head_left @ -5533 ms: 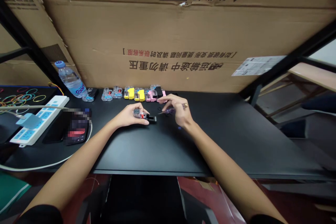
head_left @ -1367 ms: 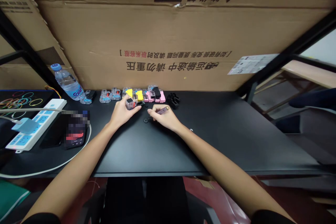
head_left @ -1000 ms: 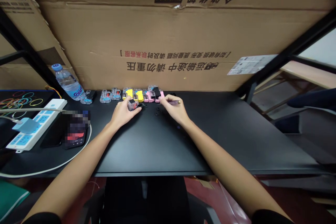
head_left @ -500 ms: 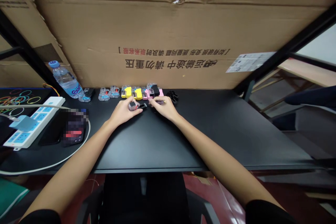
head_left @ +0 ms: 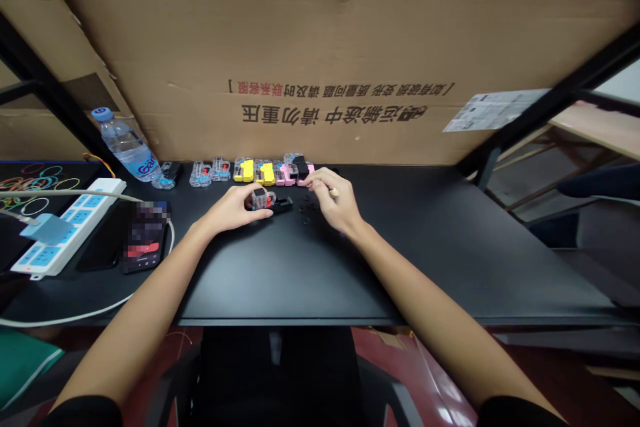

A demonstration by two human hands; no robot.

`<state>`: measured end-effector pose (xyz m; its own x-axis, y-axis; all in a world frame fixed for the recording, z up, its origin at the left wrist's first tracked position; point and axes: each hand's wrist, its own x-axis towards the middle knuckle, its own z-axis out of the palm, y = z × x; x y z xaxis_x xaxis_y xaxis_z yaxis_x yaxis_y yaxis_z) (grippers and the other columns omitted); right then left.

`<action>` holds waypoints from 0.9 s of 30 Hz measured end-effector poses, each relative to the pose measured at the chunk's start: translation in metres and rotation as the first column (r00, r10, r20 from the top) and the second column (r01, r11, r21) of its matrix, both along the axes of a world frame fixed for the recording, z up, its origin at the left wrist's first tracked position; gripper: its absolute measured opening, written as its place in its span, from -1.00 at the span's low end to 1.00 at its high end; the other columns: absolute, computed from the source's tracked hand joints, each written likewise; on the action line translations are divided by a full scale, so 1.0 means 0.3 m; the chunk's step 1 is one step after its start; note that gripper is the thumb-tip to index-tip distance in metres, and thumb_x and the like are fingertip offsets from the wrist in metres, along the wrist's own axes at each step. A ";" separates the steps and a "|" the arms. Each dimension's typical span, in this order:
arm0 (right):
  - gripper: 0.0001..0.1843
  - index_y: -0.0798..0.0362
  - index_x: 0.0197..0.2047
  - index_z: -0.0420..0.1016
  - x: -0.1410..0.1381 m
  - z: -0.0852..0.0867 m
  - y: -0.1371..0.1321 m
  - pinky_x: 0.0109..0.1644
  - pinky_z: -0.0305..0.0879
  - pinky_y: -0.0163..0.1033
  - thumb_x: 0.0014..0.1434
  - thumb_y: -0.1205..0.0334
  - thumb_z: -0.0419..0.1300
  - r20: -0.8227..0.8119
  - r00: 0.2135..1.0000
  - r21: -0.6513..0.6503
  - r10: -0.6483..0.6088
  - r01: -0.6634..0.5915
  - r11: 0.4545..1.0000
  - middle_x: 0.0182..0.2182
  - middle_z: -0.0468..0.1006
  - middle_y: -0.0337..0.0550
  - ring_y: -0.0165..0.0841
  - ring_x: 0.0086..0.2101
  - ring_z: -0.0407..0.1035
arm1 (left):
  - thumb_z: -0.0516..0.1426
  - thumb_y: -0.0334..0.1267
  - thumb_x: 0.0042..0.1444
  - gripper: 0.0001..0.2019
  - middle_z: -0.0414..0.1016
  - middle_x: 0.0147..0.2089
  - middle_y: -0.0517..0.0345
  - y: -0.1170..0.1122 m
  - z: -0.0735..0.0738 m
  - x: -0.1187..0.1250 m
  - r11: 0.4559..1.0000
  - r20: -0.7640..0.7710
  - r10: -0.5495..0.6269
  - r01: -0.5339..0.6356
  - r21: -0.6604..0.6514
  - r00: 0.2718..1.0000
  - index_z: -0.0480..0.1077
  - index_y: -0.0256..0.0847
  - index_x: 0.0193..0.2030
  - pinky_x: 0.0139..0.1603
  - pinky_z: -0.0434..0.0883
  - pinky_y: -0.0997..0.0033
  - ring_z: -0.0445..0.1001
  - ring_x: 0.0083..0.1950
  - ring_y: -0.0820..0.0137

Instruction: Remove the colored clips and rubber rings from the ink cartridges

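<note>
My L hand point(head_left: 235, 208): fingers closed round clear/blk unit point(head_left: 261, 199), toward back edge of surface point(head_left: 280, 280). R hand point(head_left: 341, 205): pinching slim tool point(head_left: 334, 193), mostly hidden, beside small blk rings point(head_left: 306, 221). Step, I'd judge: tool work at rings; next needs steady L, fine tip ctrl.

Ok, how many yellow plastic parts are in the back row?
2: one yellow part is beyond the left hand; the other yellow part is just right of it, left of the pink parts. The right hand may hide more.

Cardboard point(head_left: 280, 33) (printed upside-down) backs a black desk point(head_left: 475, 233).
</note>
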<state>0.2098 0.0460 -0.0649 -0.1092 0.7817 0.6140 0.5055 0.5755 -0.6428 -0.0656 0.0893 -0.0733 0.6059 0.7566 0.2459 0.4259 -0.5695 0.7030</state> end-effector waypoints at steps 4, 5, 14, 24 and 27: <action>-0.68 0.00 0.00 0.64 -0.019 -0.008 -0.015 -0.01 0.47 -0.07 0.42 0.32 0.04 0.247 0.961 -0.022 0.125 -0.123 0.992 -0.06 0.61 0.02 -0.19 -0.15 0.53 | 0.34 0.02 0.22 -0.62 0.70 -0.10 0.04 -0.003 -0.005 0.004 0.999 0.018 -0.037 0.038 -0.020 0.999 0.58 -0.16 0.06 -0.04 0.58 0.19 0.65 -0.14 0.16; -0.70 0.00 0.02 0.63 -0.025 -0.012 -0.020 0.00 0.48 -0.08 0.42 0.31 0.07 0.297 0.942 -0.051 0.157 -0.149 0.988 -0.01 0.60 0.03 -0.19 -0.13 0.54 | 0.34 0.00 0.22 -0.63 0.71 -0.10 0.03 -0.006 -0.005 0.007 0.998 0.025 -0.049 0.050 -0.031 0.998 0.57 -0.16 0.07 -0.03 0.59 0.19 0.66 -0.13 0.16; -0.82 -0.02 0.02 0.63 -0.042 -0.048 -0.028 -0.03 0.52 -0.13 0.46 0.21 0.21 0.400 0.875 -0.145 0.273 -0.233 0.961 0.05 0.61 0.02 -0.23 -0.17 0.57 | 0.28 -0.15 0.25 -0.75 0.71 -0.06 0.06 -0.030 0.011 0.017 0.991 0.097 -0.113 0.120 -0.066 0.989 0.55 -0.17 0.01 0.08 0.63 0.21 0.69 -0.08 0.23; -0.81 -0.04 0.02 0.65 -0.035 -0.048 -0.021 0.00 0.51 -0.13 0.46 0.23 0.20 0.377 0.889 -0.129 0.259 -0.227 0.965 0.03 0.64 0.02 -0.20 -0.11 0.59 | 0.26 -0.14 0.30 -0.75 0.72 -0.08 0.07 -0.024 0.012 0.011 0.996 0.010 -0.088 0.087 0.034 0.996 0.49 -0.12 0.07 0.03 0.58 0.23 0.69 -0.11 0.22; -0.81 -0.04 -0.01 0.67 -0.040 -0.035 -0.027 -0.02 0.52 -0.13 0.45 0.21 0.21 0.357 0.897 -0.121 0.262 -0.234 0.965 0.03 0.65 0.01 -0.19 -0.11 0.60 | 0.27 -0.15 0.29 -0.76 0.71 -0.07 0.08 -0.025 0.014 0.007 0.993 -0.019 -0.076 0.077 0.093 0.997 0.49 -0.12 0.06 -0.01 0.57 0.27 0.69 -0.13 0.23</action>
